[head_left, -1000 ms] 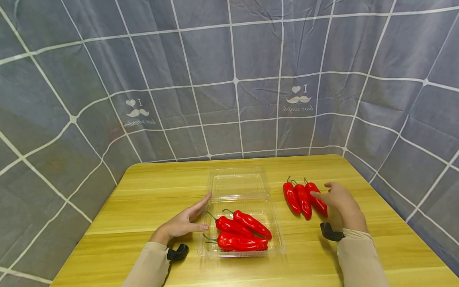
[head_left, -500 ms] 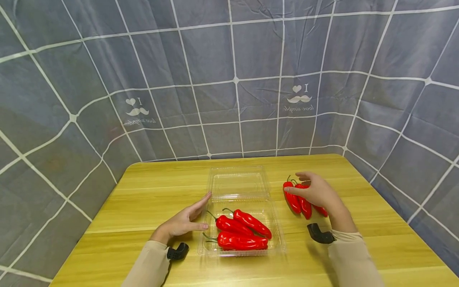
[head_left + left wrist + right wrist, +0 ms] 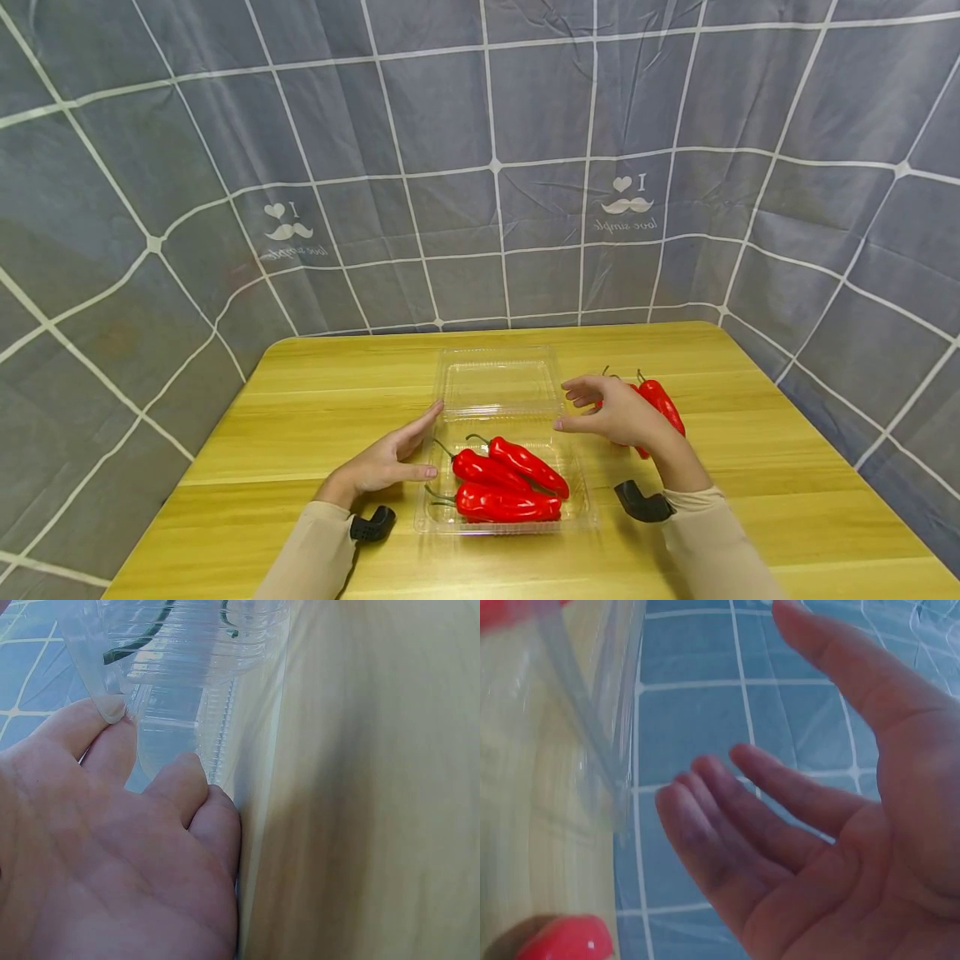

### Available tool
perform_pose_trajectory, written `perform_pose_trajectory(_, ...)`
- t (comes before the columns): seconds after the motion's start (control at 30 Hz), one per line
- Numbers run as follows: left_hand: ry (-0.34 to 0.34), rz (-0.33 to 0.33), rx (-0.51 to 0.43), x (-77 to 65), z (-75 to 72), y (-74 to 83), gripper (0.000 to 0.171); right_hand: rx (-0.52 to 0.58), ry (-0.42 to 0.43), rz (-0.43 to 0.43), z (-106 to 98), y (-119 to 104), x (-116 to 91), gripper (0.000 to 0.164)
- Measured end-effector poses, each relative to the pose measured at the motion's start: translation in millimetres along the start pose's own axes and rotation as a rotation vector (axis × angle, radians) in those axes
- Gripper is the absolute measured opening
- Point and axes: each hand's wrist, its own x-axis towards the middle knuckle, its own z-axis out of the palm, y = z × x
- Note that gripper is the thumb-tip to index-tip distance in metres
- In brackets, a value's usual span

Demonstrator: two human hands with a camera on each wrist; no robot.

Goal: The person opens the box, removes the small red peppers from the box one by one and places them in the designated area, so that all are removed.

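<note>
A clear plastic clamshell container [image 3: 577,508] lies on the table with its lid [image 3: 497,385] folded back. Inside its base rest three red peppers [image 3: 508,503] with green stems. My left hand [image 3: 386,461] lies along the container's left side, fingers extended, fingertips right at its wall in the left wrist view. Held in the air near the container's right edge is my right hand [image 3: 618,414], its fingers loosely bent and nothing in its grasp. Beyond it, more red peppers [image 3: 660,403] lie on the table, partly hidden by that hand.
The wooden table [image 3: 300,417] has a yellow grain and rounded back corners. Behind and beside it hangs a grey curtain [image 3: 450,208] with white grid lines. Each wrist wears a small black camera mount [image 3: 372,525].
My right hand has moved left, from above the loose peppers toward the container's right edge. The rightmost loose pepper shows again. My left hand and the peppers stay put.
</note>
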Motion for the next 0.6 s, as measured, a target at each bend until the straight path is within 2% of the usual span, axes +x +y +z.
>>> perform_pose_trajectory(0.17,0.004,-0.004,0.003,-0.1,0.1,1.7,0.093,0.083,-0.117,-0.055,8.2,-7.2,-0.7,0.062)
perform_pose_trajectory(0.6,-0.002,-0.007,0.003,-0.4,0.4,0.5,0.093,0.112,-0.453,-0.134,32.5,-22.4,-2.4,0.06)
